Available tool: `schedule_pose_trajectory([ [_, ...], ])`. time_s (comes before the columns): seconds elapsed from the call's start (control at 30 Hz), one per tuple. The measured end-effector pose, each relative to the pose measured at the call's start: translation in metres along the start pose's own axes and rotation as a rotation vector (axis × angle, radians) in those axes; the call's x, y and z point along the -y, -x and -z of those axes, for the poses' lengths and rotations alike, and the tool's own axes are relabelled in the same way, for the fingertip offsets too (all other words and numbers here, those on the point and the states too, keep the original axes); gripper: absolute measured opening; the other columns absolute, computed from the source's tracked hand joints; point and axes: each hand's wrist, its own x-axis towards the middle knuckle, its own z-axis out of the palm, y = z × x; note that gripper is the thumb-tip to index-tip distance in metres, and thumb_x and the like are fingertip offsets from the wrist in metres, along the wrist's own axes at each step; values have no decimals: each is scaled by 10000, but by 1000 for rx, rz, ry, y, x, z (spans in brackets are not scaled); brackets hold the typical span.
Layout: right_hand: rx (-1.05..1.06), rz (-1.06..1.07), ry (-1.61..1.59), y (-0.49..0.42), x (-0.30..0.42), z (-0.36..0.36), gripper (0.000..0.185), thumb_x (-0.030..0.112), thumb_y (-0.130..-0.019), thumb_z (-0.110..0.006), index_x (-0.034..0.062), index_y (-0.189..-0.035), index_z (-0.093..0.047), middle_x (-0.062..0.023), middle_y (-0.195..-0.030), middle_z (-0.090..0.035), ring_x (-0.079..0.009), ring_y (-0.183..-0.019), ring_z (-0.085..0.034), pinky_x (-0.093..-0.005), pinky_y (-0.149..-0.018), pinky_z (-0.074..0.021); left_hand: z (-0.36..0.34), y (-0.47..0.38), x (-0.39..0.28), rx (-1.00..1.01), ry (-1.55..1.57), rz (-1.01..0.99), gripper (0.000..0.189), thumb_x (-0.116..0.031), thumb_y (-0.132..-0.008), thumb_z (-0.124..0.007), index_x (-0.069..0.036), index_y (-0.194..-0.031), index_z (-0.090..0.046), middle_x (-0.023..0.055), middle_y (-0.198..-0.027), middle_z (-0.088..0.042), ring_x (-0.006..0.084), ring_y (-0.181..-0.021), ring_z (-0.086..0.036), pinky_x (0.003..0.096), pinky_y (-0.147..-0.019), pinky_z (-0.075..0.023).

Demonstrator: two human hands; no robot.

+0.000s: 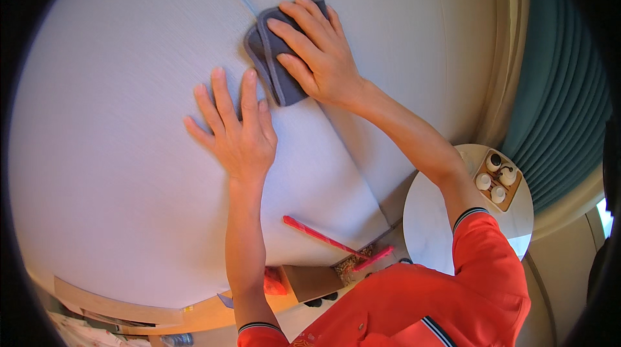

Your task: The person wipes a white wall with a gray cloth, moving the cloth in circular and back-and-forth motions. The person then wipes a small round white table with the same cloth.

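My right hand [322, 51] lies over a folded dark grey cloth [286, 82] with paler edging, pressing it against a broad white textured surface [121, 153]. The cloth covers part of a thin seam that runs on past it above and below. To the left and a little lower, my left hand [242, 138] rests on the same surface with its fingers spread and nothing in it. Its fingertips come close to the cloth's lower left edge, apparently without touching it.
Below my hands, a red-handled T-shaped tool [320, 236] leans near the surface's lower edge. At right stands a round white table [427, 221] bearing a tray [504, 206] with a teapot and cups. A teal curtain [558, 104] hangs beyond. A brown open box [310, 281] is near my body.
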Motion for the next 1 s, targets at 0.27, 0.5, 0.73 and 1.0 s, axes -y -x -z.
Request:
schedule_pose_trajectory([
  [0.27,207,-64,9,108,13,33,493,205,-973,-711,127,-1453,-630,-187,-1585,-527,-419,-1496,-453,-602,-1165,-330,-6,-5,-5,-55,-11,-20,467,-324,-1060,-587,-256,-1521,-614,184,-1661,-464,445,-1514,-409,650,-1229,-97],
  [0.5,335,-149,76,184,30,57,516,194,-948,-740,159,-1450,-631,-164,-1569,-549,-400,-1481,-484,-598,-1229,-279,-14,-9,-28,-20,-4,-75,478,-369,-1037,-627,-300,-1511,-623,155,-1667,-460,432,-1504,-415,660,-1203,-144],
  [0.73,396,-216,115,246,46,74,501,159,-913,-751,191,-1407,-670,-105,-1564,-568,-328,-1483,-501,-580,-1201,-340,-23,-16,-52,12,56,-140,489,-409,-1030,-638,-296,-1505,-623,176,-1660,-469,438,-1548,-384,678,-1253,-1],
  [1.0,330,-191,132,218,25,66,528,95,-878,-794,194,-1387,-697,-121,-1540,-593,-336,-1483,-507,-543,-1234,-316,-18,-18,-53,53,19,-133,462,-429,-1056,-587,-249,-1479,-641,185,-1664,-459,455,-1542,-385,723,-1229,-56],
])
